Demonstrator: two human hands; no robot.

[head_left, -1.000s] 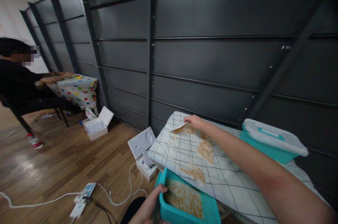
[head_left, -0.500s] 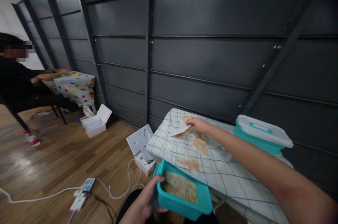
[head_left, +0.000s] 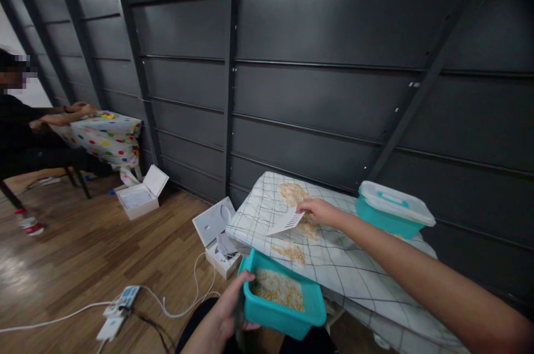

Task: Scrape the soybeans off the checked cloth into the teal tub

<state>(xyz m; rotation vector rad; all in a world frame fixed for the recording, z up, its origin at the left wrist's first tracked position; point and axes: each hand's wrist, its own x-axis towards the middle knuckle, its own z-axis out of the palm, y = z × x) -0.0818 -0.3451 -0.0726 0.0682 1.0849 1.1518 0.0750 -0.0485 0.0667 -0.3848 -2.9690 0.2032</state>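
My left hand (head_left: pixel 233 305) grips the left end of a teal plastic tub (head_left: pixel 283 318), its thumb over the rim. Inside the tub lie yellow and whitish grains (head_left: pixel 277 289). The tub is held just below the front edge of a table with a white checked cloth (head_left: pixel 346 270). Above that cloth, my right hand (head_left: pixel 319 210) pinches a white card (head_left: pixel 286 222) with dark stripes near one edge. Loose grains (head_left: pixel 293 193) are spread in several patches around the card, and part of one patch is hidden behind it and the hand.
A lidded teal box (head_left: pixel 394 212) stands at the table's right end. Open white boxes (head_left: pixel 221 243) sit on the floor. A power strip (head_left: pixel 119 312) with trailing cables lies at the lower left. Another person (head_left: pixel 25 126) sits at a dotted-cloth table (head_left: pixel 110 140).
My right hand has brought the card slightly nearer the table's front edge and turned it so its stripes show. The whole view has shifted a little to the right.
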